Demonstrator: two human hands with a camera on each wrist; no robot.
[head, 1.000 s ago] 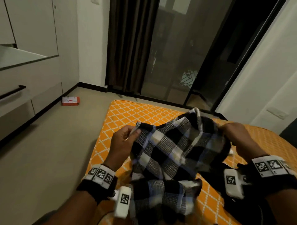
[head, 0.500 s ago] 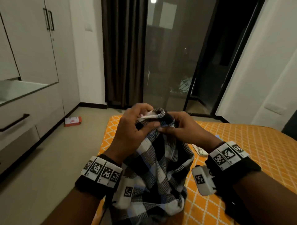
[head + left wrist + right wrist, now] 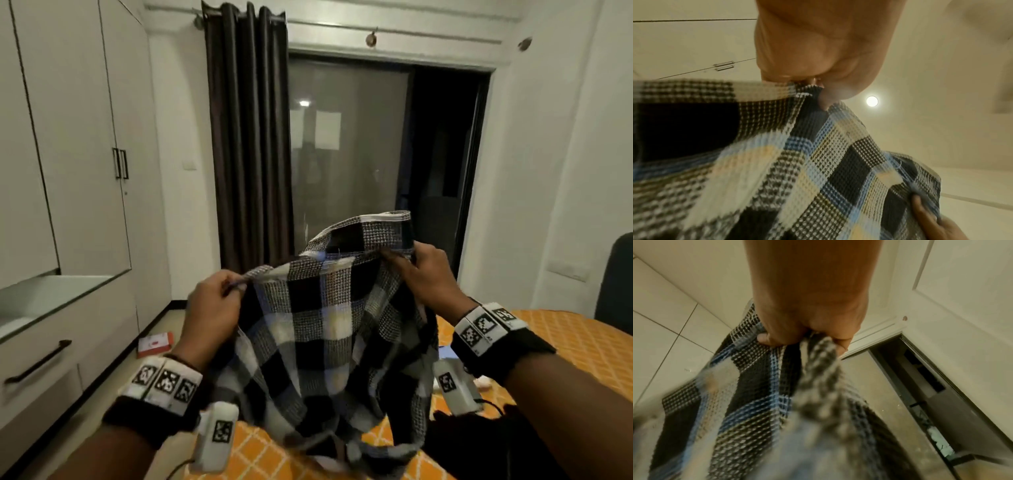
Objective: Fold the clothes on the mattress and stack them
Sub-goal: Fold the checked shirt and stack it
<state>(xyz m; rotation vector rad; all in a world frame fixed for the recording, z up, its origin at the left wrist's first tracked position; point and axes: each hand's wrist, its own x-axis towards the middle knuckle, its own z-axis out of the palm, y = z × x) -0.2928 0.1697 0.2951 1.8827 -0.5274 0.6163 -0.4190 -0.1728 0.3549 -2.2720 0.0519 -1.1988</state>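
Note:
A black, white and blue checked shirt (image 3: 318,329) hangs in the air above the orange mattress (image 3: 575,346), its lower part bunched just over the mattress. My left hand (image 3: 219,301) pinches the shirt's top edge on the left; in the left wrist view the thumb and fingers (image 3: 818,81) nip the checked cloth (image 3: 797,162). My right hand (image 3: 424,270) grips the top edge on the right, below the upright collar. The right wrist view has that fist (image 3: 807,331) closed round gathered cloth (image 3: 760,394).
White wardrobes (image 3: 78,137) and a drawer unit (image 3: 51,359) line the left wall. A dark curtain (image 3: 250,137) and glass sliding door (image 3: 346,154) stand ahead. A small red box (image 3: 156,342) lies on the floor. A dark chair (image 3: 616,281) is at the far right.
Both hands have risen and drawn apart, spreading the shirt's top edge, which they held bunched together half a second ago. The head view has tilted upward.

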